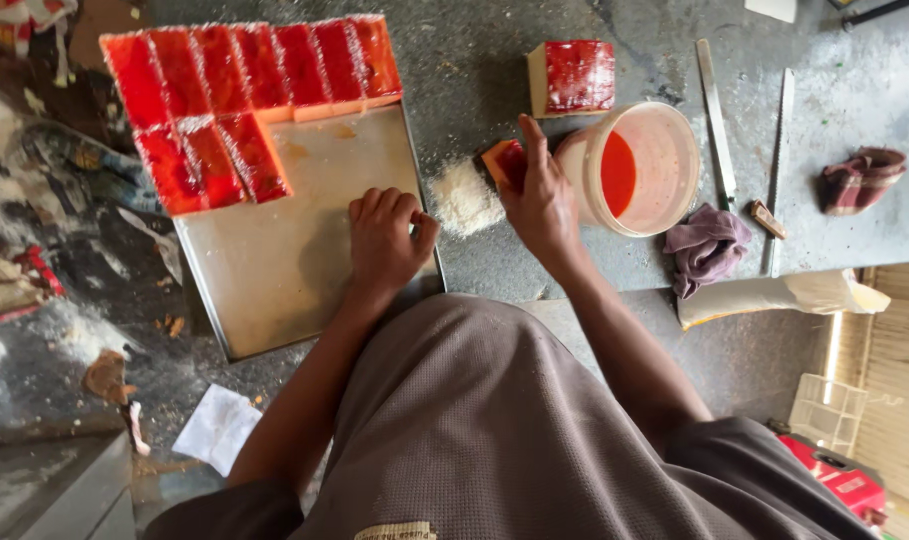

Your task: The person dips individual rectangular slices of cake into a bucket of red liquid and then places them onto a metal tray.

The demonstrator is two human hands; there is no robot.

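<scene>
Grey shirt front [494, 420] nearest. Left hand [386, 240] rested clenched on metal tray [284, 270], steadying it. Right hand [539, 200], fingers grasping a red-glazed cake piece [501, 160] beside the white bucket [639, 165] mid-surface; best kept level, glaze upward, tray pinned.

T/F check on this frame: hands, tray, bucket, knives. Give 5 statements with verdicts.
1. The left hand rests closed on the metal tray. True.
2. The right hand holds a red-glazed cake piece beside the bucket. True.
3. The bucket holds blue liquid. False: red.
4. The glazed slices fill the whole tray. False: only its far part; the near part is bare.
5. Two long blades lie right of the bucket. True.
</scene>
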